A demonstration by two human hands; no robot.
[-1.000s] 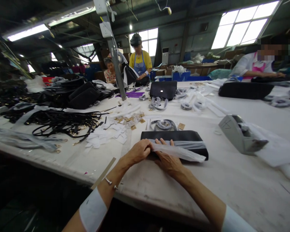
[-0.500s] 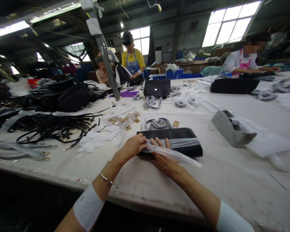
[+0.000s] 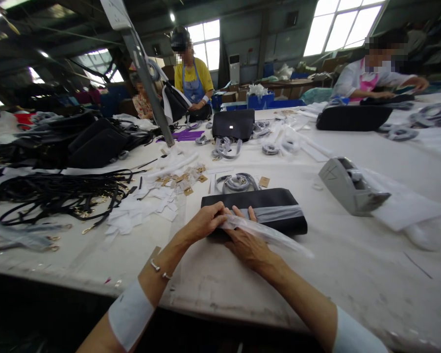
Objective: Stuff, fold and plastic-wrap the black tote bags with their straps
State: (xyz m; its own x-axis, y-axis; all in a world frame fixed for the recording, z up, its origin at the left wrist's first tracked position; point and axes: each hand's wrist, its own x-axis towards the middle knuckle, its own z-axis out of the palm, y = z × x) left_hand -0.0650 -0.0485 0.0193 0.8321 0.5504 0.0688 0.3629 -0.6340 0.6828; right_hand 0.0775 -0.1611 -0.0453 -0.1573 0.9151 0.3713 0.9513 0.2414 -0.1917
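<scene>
Your tabletop carries the black bag towards its front edge, midway along; with little weight behind it, the bag could skid or turn if you pull hard on the wrap. The grey tape dispenser stands to the right, where a wide sweep of your forearm might knock it. Your right hand lies on the bag, fingers apart, so a fingertip could get trapped under a tightened band. Your left hand has its grip pinched on the translucent strip; if that slips, the band may slacken or crease. The strip's loose end trails past the bag's front, and could snag under your right wrist. Beyond the bag, the coiled strap sits close enough to be nudged.
</scene>
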